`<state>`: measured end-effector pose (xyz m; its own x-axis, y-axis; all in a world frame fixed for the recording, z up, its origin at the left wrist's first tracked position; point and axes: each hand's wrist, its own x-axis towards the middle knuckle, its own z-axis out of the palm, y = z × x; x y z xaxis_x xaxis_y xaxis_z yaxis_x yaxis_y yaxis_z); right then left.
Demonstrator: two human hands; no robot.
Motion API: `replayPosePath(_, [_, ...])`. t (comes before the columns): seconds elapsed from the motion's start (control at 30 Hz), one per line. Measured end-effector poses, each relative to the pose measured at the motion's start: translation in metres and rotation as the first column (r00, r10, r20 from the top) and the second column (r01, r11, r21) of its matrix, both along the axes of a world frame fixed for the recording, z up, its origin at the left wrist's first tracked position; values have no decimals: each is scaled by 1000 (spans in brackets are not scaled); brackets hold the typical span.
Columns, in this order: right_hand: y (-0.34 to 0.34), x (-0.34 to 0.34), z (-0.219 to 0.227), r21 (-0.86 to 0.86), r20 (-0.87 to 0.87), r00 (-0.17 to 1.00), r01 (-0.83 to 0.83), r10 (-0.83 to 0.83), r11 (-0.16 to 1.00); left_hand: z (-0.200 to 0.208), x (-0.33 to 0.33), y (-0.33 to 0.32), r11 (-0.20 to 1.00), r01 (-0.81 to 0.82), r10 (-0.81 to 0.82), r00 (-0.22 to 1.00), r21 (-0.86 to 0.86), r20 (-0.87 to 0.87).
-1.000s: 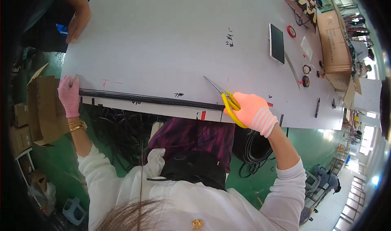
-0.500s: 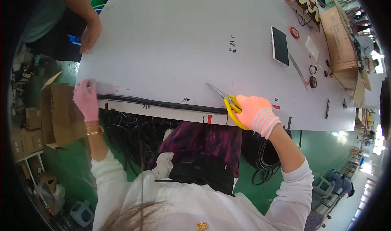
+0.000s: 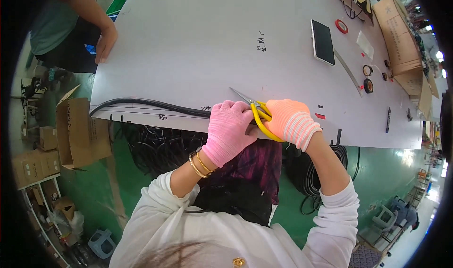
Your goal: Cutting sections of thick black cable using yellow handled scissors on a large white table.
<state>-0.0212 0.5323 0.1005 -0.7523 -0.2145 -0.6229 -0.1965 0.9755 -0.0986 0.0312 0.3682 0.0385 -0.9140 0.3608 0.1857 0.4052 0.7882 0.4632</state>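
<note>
A black cable (image 3: 155, 102) runs along the near edge of the light grey table (image 3: 188, 41), bowing up a little at its left end. My left hand (image 3: 230, 130), in a pink glove, is closed over the cable's right end, its fingers curled. Right beside it, my right hand (image 3: 289, 121), in an orange glove with white bands, holds a pair of yellow-handled scissors (image 3: 261, 121). The slim grey blades point up and left, past my left fingertips, and lie over the tabletop. The cable's end between the two gloves is mostly hidden.
A phone (image 3: 322, 41), a metal ruler (image 3: 348, 72), tape rolls (image 3: 368, 85) and a pen (image 3: 388, 120) lie to the right. A cardboard box (image 3: 398, 39) stands beyond them. At the far left a co-worker's hand (image 3: 107, 43) rests on the table edge. Coiled black cable (image 3: 314, 173) hangs below.
My left hand has moved right from the cable's left end to its right end, beside the scissors. The left end now bends down over the table edge. My right hand still holds the scissors.
</note>
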Motion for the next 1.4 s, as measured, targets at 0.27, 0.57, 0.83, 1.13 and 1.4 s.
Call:
replayPosePath(0.27, [4, -1, 0, -39, 5, 1000, -2, 2, 999, -4, -4, 4, 1000, -6, 4, 997, -24, -75])
replayPosePath(0.57, [26, 28, -9, -338, -245, 969, -44, -43, 940, 10, -13, 4, 986, 97, -88, 994, -136, 67])
replayPosePath(0.83, [41, 101, 6, -903, 93, 635, 379, -767, 204, 38, -9, -25, 994, 91, -110, 901, 65, 420])
replayPosePath(1.13, [-4, 241, -89, -848, 485, 746, 528, -457, -37, 66, 3, -18, 959, 101, -245, 766, 264, 595])
replayPosePath(1.4, [-13, 239, -87, -403, 907, 395, 717, -145, -569, 76, 20, -3, 946, 97, -282, 718, 310, 637])
